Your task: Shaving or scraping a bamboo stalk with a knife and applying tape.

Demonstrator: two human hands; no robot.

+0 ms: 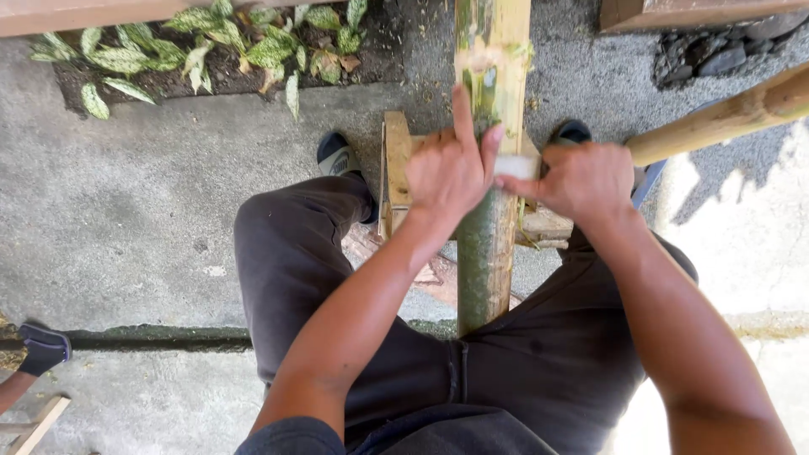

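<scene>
A bamboo pole (489, 168) is laid on a wooden stand (396, 160) between the knees; a plant bed (211, 42) is situated beyond, left.

The bamboo pole (487, 244) ran straight up the middle between the knees, and both hands crowded it: the left hand (451, 173) lay over it, the right hand (581, 181) pressed at its right side. A wooden stand (396, 160) blocked the space just left of the pole. A second pole (725, 118) barred the upper right. Bare concrete floor (126, 211) lay open far left.
</scene>
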